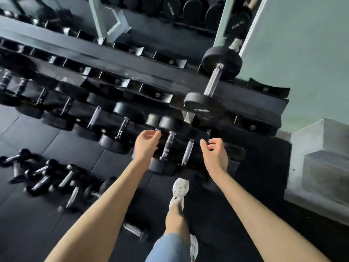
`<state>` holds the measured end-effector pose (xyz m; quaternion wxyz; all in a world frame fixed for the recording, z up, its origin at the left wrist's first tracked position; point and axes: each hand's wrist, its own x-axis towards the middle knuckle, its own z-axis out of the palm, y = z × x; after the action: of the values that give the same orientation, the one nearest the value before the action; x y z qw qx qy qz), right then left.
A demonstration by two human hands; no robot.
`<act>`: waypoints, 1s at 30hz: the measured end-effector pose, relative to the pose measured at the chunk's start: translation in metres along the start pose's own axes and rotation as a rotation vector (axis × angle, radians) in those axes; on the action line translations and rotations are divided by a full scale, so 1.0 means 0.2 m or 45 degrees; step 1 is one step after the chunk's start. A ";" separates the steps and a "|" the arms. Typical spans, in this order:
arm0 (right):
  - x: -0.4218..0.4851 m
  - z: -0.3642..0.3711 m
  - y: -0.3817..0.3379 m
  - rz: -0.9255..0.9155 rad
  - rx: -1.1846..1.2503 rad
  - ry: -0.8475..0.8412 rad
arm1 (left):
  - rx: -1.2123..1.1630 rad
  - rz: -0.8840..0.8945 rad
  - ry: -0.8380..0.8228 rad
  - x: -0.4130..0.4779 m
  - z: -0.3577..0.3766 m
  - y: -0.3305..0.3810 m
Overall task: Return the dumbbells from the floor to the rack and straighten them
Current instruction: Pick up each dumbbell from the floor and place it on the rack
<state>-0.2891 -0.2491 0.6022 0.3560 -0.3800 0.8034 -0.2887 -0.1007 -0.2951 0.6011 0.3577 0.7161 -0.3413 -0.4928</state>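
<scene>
A black tiered dumbbell rack (132, 67) runs across the view. Its lower tier holds a row of black dumbbells with chrome handles; two of them (167, 146) (187, 152) lie between my hands. My left hand (146, 145) hovers just left of these, fingers loosely curled and holding nothing. My right hand (215, 154) hovers just right of them, fingers half curled, also empty. One larger dumbbell (214, 82) rests alone on the middle tier at the right. Several small dumbbells (43, 176) lie in a heap on the floor at the left.
Another dumbbell (135, 230) lies on the dark rubber floor (56, 140) near my left forearm. My feet in white shoes (180, 188) stand in front of the rack. A pale wall and a concrete step (321, 157) bound the right side. A mirror behind shows more weights.
</scene>
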 end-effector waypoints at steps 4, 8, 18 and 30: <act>-0.35 0.20 0.19 0.021 -0.203 -0.348 | 0.117 -0.226 0.060 -0.29 -0.33 -0.43; -0.66 0.51 0.41 -0.064 -0.552 -0.730 | 0.171 -0.436 0.093 -0.51 -0.61 -0.83; -1.18 1.34 0.86 -0.181 -1.017 -1.136 | 0.094 -0.718 0.201 -0.65 -1.15 -1.75; -1.14 2.42 1.68 -0.030 -1.142 -1.051 | 0.233 -0.878 0.082 -0.13 -1.29 -3.03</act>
<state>0.0623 0.0256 0.1547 0.4399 -0.5825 0.6381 0.2450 0.2188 0.0814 0.1660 0.1153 0.8334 -0.1110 -0.5290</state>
